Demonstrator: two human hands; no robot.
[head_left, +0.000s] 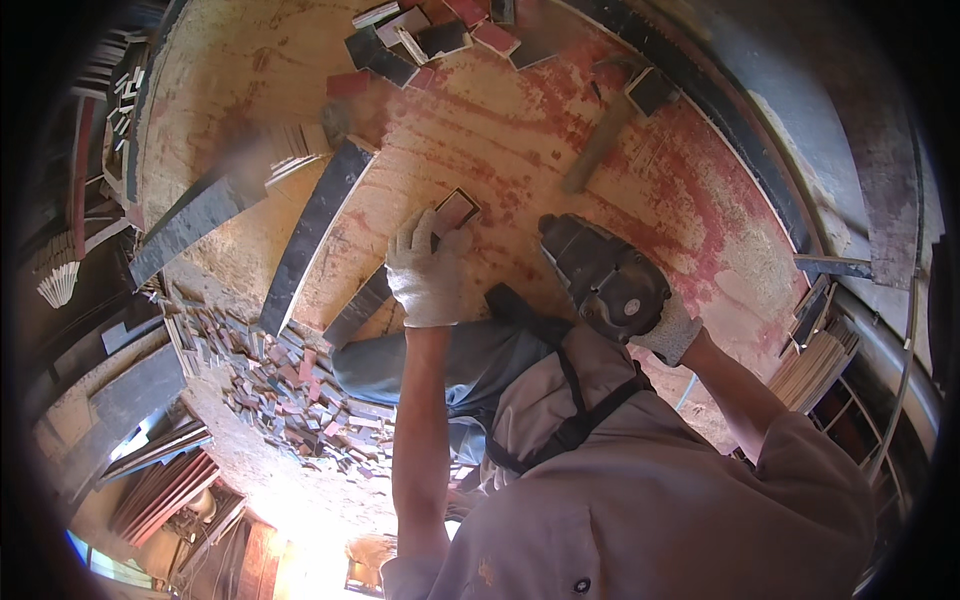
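I note my right hand (668,328), in a grey knit glove, wrapped tight round a dark grey handheld power cutter (600,275), its body angled down onto the red-stained, dusty wooden bench (500,130). My left hand (425,275), white-gloved, grips a long dark flat wooden strip (405,265), apparently steadying it just beside the cutter. Beyond lie a hammer (615,125) and small dark offcut blocks (420,35).

One head-worn fisheye camera looks steeply down, close over the person's chest and arms, onto the dusty workbench (520,140).
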